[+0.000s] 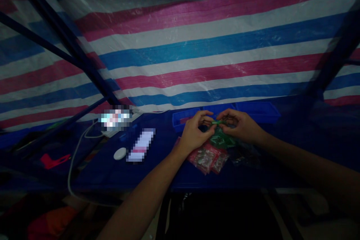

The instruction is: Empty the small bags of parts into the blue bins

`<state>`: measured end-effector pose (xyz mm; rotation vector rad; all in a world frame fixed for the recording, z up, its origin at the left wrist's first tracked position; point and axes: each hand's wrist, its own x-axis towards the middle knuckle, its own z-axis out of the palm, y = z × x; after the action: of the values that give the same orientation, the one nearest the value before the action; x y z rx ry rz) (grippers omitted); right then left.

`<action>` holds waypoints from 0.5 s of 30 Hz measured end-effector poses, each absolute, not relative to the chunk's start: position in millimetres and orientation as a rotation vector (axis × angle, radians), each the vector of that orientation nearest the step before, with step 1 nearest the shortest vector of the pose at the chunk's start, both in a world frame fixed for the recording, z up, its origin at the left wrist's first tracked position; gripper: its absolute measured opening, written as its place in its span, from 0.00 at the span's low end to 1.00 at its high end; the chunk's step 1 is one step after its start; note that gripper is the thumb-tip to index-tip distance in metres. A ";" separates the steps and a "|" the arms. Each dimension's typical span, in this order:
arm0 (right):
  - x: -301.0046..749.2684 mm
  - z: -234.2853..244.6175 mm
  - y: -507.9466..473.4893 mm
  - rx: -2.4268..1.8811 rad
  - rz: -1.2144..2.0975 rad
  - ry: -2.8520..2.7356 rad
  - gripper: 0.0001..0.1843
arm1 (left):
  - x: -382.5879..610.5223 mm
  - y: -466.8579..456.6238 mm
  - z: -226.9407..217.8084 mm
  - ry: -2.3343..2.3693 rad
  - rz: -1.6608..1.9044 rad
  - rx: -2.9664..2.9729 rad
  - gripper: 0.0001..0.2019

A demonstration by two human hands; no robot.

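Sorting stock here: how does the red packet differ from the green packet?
The red packet is pinkish red and lies nearer the person, in full view; the green packet lies farther back, partly hidden beneath the left hand and right hand, which pinch a small green piece. The red packet shows more area than the green packet. Both lie on the blue table.
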<state>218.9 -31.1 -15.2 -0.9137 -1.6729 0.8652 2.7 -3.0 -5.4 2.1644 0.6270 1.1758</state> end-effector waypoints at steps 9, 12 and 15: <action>217.7 -15.2 -30.0 -0.927 0.888 -1.591 0.17 | 5.0 0.6 -8.6 0.607 1.239 2.073 0.21; 223.2 -12.7 -23.2 -0.911 0.861 -1.490 0.20 | 4.2 2.1 -8.6 0.626 1.278 2.014 0.21; 236.4 -9.1 -12.8 -0.951 0.686 -1.369 0.21 | -0.2 4.1 -5.7 0.741 1.297 2.075 0.17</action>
<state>236.4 -12.8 -9.1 -0.9509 -1.3691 0.6858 -0.2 4.1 -5.7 2.0754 0.7414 1.2966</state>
